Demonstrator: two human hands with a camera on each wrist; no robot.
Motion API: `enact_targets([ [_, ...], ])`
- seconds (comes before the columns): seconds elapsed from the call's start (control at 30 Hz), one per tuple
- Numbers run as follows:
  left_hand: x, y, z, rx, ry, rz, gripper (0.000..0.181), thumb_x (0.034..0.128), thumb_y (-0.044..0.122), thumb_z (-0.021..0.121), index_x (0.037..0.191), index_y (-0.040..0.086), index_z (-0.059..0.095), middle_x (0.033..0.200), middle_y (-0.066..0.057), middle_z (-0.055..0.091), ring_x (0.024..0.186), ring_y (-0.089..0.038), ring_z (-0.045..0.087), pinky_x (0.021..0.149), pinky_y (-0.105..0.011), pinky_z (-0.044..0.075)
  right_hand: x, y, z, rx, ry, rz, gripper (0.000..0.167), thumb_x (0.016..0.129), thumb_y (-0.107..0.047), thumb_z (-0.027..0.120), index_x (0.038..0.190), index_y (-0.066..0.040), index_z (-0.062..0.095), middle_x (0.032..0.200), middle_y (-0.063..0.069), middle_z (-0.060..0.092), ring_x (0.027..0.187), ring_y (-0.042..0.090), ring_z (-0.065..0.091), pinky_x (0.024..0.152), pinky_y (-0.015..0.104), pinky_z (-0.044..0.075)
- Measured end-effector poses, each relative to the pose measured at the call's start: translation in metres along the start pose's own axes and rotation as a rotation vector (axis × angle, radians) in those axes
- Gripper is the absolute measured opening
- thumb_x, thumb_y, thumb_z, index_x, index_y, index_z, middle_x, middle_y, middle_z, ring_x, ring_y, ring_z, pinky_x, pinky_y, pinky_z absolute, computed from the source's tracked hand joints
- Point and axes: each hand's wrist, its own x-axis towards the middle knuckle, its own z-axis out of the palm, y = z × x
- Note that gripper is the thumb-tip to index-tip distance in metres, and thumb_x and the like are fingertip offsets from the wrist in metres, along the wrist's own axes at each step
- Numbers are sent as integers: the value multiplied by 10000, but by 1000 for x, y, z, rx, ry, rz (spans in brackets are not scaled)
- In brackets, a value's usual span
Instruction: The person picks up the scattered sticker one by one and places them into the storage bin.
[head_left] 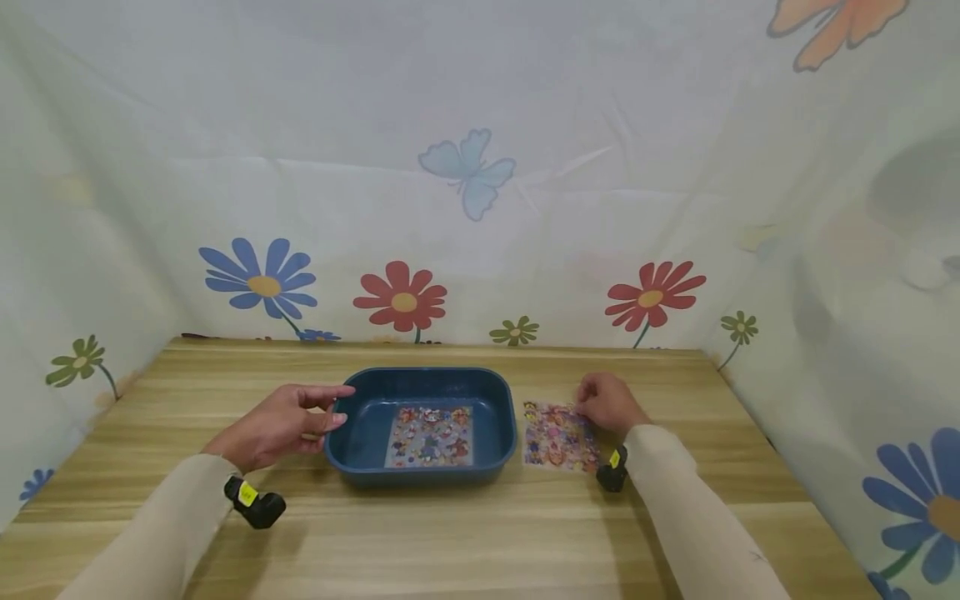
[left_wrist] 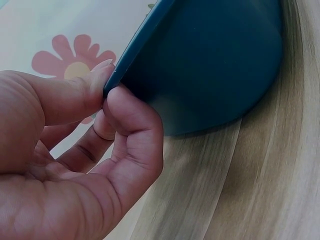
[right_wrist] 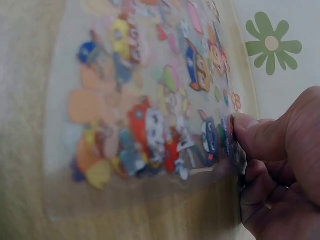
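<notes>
A dark blue rectangular plastic tray (head_left: pixel 420 477) stands on the wooden table. Inside it lies a clear sticker sheet (head_left: pixel 431 437) covered with small colourful pictures. My left hand (head_left: pixel 281 425) pinches the tray's left rim; the left wrist view shows thumb and a bent finger on either side of the blue rim (left_wrist: pixel 131 55). Right of the tray is a second clear sticker sheet (head_left: pixel 557 437), printed with cartoon characters. Its edge is between the thumb and fingers of my right hand (head_left: pixel 609 403), seen closely in the right wrist view, where the sheet (right_wrist: pixel 150 120) stands tilted.
The table (head_left: pixel 450 542) has a light wood-grain top. Behind it and at both sides hangs a white cloth (head_left: pixel 540 233) with flowers and a butterfly. A small black wrist camera (head_left: pixel 258 507) sits on the left sleeve, another camera (head_left: pixel 612 471) on the right.
</notes>
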Motion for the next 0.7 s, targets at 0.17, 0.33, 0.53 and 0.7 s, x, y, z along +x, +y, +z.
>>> enact_targets([
  [0.17,-1,2,0,2,13,-6,682,981,195,730,1587,93,436,1167,-106,460,776,-194,572,689,-276,533,2,2,2,-25,31,-15,81,895,-37,746,826,-46,706,816,83,677,759,208,582,683,312,469],
  [0.33,-2,2,1,9,19,-7,677,983,188,727,1586,88,436,1156,-106,459,770,-199,572,678,-276,524,2,2,1,-32,22,-17,69,937,-59,717,879,-59,755,858,80,715,794,206,614,746,357,524],
  [0.53,-2,2,1,6,17,-9,682,985,184,725,1590,85,427,1131,-97,456,761,-203,562,668,-274,516,0,1,0,-21,-3,-33,139,981,-46,642,947,-45,777,895,90,734,813,203,629,774,367,540],
  [0.7,-1,0,-1,10,16,-7,680,984,200,726,1589,95,433,1143,-96,469,762,-202,564,672,-274,522,-2,4,0,-25,15,-68,156,994,-31,606,938,-45,751,890,88,714,807,200,620,769,372,522],
])
